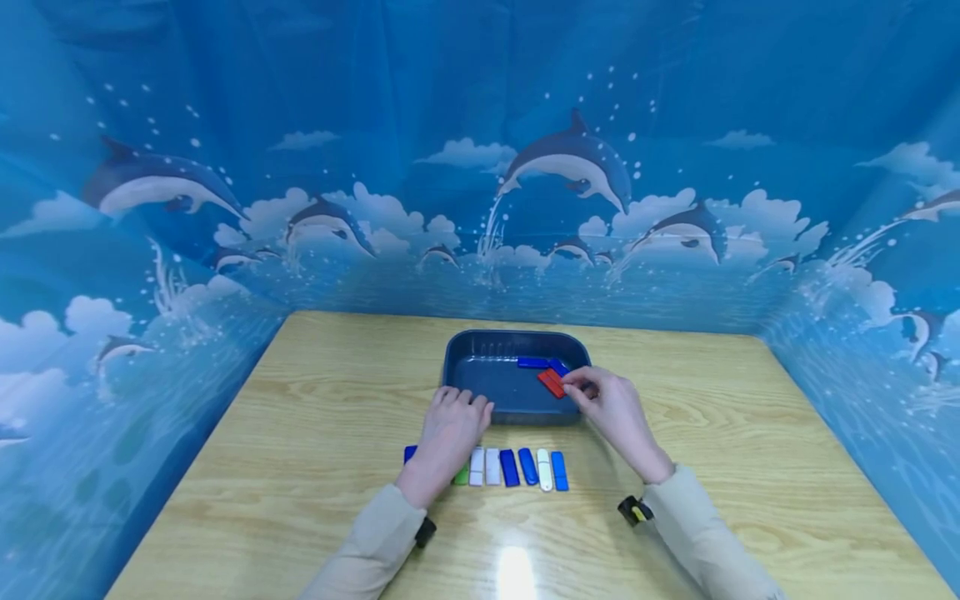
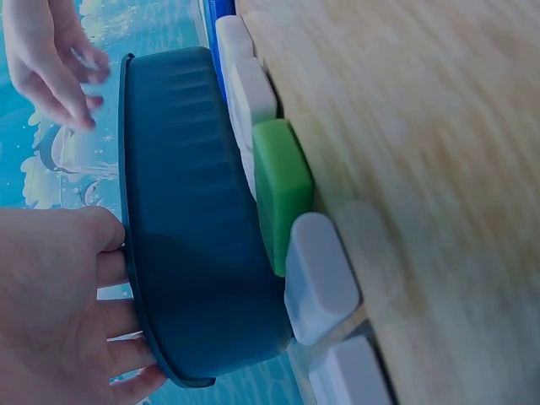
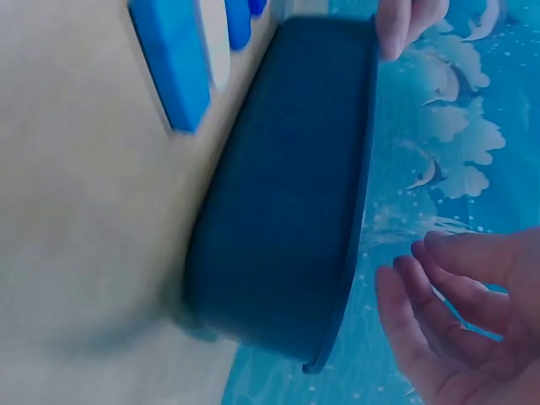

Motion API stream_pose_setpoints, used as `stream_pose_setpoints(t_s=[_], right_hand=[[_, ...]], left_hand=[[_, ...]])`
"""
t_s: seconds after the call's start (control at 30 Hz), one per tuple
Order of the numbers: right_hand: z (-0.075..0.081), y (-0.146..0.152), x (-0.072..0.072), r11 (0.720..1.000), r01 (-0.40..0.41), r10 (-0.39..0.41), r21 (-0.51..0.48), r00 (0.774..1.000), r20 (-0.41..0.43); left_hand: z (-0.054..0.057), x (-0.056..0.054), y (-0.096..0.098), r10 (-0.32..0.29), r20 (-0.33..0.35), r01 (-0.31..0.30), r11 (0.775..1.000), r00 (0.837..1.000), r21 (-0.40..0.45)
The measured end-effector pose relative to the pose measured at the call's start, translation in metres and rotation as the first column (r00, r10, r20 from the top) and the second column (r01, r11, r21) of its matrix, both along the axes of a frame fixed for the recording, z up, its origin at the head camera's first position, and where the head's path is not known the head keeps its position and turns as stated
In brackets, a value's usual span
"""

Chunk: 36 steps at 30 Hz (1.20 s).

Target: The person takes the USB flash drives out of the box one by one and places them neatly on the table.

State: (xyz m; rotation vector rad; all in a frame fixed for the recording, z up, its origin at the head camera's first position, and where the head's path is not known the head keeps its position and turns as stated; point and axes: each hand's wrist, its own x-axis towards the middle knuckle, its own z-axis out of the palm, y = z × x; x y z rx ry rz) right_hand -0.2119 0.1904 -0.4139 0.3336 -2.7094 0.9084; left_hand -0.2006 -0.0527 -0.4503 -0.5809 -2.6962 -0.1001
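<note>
A dark blue plastic basin (image 1: 510,417) stands on the table. My left hand (image 1: 453,425) grips its near rim at the left, thumb and fingers at the edge. My right hand (image 1: 611,404) hovers over the basin's right side, fingers loosely curved; the right wrist view shows nothing between thumb and fingertips. Just beside those fingertips, a red piece (image 1: 551,383), seemingly a USB stick or two together, lies in the basin. Two blue USB sticks (image 1: 532,362) lie behind it. In front of the basin runs a row of USB sticks (image 1: 509,468), partly hidden by my left forearm.
The row includes a green stick (image 2: 283,181), white ones (image 2: 321,274) and a light blue one (image 1: 560,471) at its right end. They lie close to the basin's near wall. A blue dolphin-print curtain (image 1: 480,275) borders the wooden table (image 1: 697,400) at the back and sides.
</note>
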Motion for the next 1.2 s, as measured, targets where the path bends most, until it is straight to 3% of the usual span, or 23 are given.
stream_pose_setpoints(t_s=[0.27,0.47,0.6,0.77,1.0,1.2], right_hand=[[-0.008,-0.016,-0.043,0.979,-0.005,-0.011,0.202,0.997,0.074],[-0.027,-0.027,-0.063,0.949,-0.039,0.004,0.314,0.994,0.113],[-0.034,-0.028,-0.069,0.947,-0.019,-0.019,0.322,0.994,0.112],[-0.035,-0.029,-0.072,0.949,-0.013,-0.042,0.314,0.985,0.17],[-0.033,-0.03,-0.073,0.948,-0.048,-0.043,0.314,0.96,0.278],[-0.034,-0.028,-0.075,0.944,-0.08,-0.018,0.321,0.957,0.291]], left_hand=[[0.001,0.0,0.0,0.002,0.003,-0.002,1.0,1.0,-0.005],[0.002,0.001,-0.001,0.004,0.005,-0.004,1.0,1.0,-0.018],[0.001,0.001,-0.001,-0.002,-0.007,0.002,1.0,1.0,-0.022],[0.001,0.0,-0.001,0.005,-0.013,-0.006,1.0,1.0,-0.028],[0.003,0.0,0.0,0.011,0.018,-0.01,0.999,1.0,-0.031],[0.003,0.001,0.0,0.016,0.029,-0.015,0.999,0.999,-0.031]])
